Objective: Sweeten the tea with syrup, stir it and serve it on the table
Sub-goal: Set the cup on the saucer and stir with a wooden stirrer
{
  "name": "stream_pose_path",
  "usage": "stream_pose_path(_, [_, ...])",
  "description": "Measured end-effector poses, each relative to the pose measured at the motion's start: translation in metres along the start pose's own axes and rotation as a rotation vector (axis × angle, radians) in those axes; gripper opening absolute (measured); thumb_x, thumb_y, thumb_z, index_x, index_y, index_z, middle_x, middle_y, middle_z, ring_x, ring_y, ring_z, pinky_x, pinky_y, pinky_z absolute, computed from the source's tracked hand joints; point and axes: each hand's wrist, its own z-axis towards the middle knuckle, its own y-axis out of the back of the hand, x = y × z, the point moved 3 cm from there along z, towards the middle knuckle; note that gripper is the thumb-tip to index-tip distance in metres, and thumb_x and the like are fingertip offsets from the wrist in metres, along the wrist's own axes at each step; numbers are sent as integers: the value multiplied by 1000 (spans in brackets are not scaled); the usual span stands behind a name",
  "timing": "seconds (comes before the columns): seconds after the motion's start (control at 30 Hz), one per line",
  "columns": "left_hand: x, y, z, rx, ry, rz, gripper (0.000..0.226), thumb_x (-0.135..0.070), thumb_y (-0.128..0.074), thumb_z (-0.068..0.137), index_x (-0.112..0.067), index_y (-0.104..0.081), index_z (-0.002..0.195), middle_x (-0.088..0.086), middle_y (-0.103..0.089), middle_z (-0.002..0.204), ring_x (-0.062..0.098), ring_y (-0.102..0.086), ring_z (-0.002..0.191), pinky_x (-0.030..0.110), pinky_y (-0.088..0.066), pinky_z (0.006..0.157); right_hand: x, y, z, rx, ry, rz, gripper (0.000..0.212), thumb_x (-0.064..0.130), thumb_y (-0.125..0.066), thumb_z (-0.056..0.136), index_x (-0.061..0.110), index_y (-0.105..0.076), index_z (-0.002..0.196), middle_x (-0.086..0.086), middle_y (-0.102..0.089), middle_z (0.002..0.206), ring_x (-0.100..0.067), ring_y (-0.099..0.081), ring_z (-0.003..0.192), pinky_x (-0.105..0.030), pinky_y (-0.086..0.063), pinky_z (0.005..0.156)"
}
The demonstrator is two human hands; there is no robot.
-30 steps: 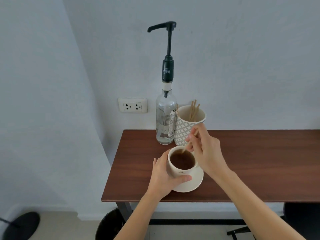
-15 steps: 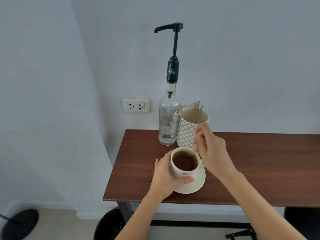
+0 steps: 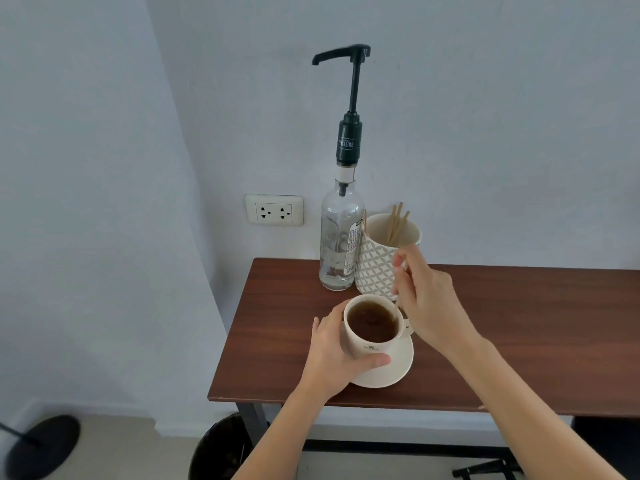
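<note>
Pinching a thin stirrer (image 3: 398, 299), your right hand (image 3: 429, 306) has its fingers (image 3: 401, 268) closed tight on the upper end; tip dips into the tea at the cup's right rim. Left hand (image 3: 332, 355) wraps the cup (image 3: 367, 344), thumb across the front, fingers curled round the far side. Cup sits on a saucer (image 3: 398, 368) near the tabletop (image 3: 519, 341) front-left corner. White ceramic, dark tea, nearly full: likely heavy, smooth, breakable, sloshes easily. Lift by the saucer rim or the handle, kept level. Syrup bottle (image 3: 341, 244) and stick holder (image 3: 379, 265) stand behind, near.
</note>
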Motion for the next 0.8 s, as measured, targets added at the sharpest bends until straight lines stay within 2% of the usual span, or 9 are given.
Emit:
stream_pose_path(0.07, [0, 0, 0, 5, 5, -3, 88, -50, -92, 60, -42, -47, 136, -27, -57, 134, -14, -43, 128, 47, -9, 125, 2, -3, -5, 44, -33, 44, 11, 13, -41, 102, 23, -41, 99, -8, -64, 66, -22, -59, 52, -48, -54, 60])
stream_pose_path(0.13, [0, 0, 0, 9, 8, -2, 90, -51, -92, 59, -41, -47, 136, -26, -59, 133, -9, -47, 129, 52, -11, 126, 8, -12, -7, 66, -61, 176, 10, 11, -43, 103, 20, -44, 100, -6, -67, 69, -15, -65, 55, -41, -59, 63])
stream_pose_path(0.27, [0, 0, 0, 1, 4, 10, 92, -53, -91, 57, -42, -47, 137, -26, -59, 133, -5, -48, 129, 55, -19, 123, 12, -12, 3, -39, -11, 181, 12, 9, -44, 103, 20, -45, 100, -5, -68, 75, -17, -69, 61, -31, -59, 65])
stream_pose_path(0.37, [0, 0, 0, -3, -2, -5, 91, -53, -91, 57, -41, -48, 136, -27, -59, 133, -14, -41, 128, 57, -23, 121, 4, -3, 7, -35, 26, -44, 4, 14, -40, 103, 15, -44, 105, -5, -62, 69, -26, -61, 56, -40, -51, 57])
stream_pose_path(0.43, [1, 0, 0, -6, 3, -4, 91, -54, -91, 57, -42, -48, 136, -28, -58, 133, -16, -39, 127, 58, -26, 120, 1, -4, 3, 14, 17, -167, 4, 15, -39, 103, 16, -41, 107, -2, -58, 63, -27, -58, 53, -38, -45, 53])
stream_pose_path(0.53, [1, -1, 1, -6, 12, 13, 91, -53, -91, 57, -44, -46, 136, -28, -59, 133, -12, -44, 128, 58, -21, 122, 11, -12, -4, 80, -22, 51, 8, 14, -39, 104, 22, -39, 102, -8, -64, 67, -24, -64, 55, -43, -55, 58])
stream_pose_path(0.63, [1, -2, 1, 0, 17, 31, 92, -53, -91, 56, -46, -45, 136, -30, -58, 131, -12, -45, 127, 56, -19, 123, 16, -17, -1, 25, -29, 199, 10, 11, -42, 104, 20, -43, 100, -7, -67, 75, -17, -69, 61, -37, -60, 65])
stream_pose_path(0.7, [1, -1, 1, -3, 12, 18, 92, -54, -91, 55, -46, -46, 135, -31, -58, 131, -12, -44, 126, 57, -23, 121, 13, -12, 5, -31, -22, 146, 10, 12, -42, 104, 21, -43, 100, -7, -66, 74, -19, -69, 61, -40, -59, 65])
stream_pose_path(0.8, [2, -1, 0, -6, 14, -5, 91, -54, -91, 55, -45, -48, 134, -31, -58, 131, -15, -40, 126, 58, -27, 119, 0, -3, 5, -14, -9, -63, 5, 16, -39, 103, 21, -39, 102, -8, -63, 69, -28, -63, 58, -49, -55, 62])
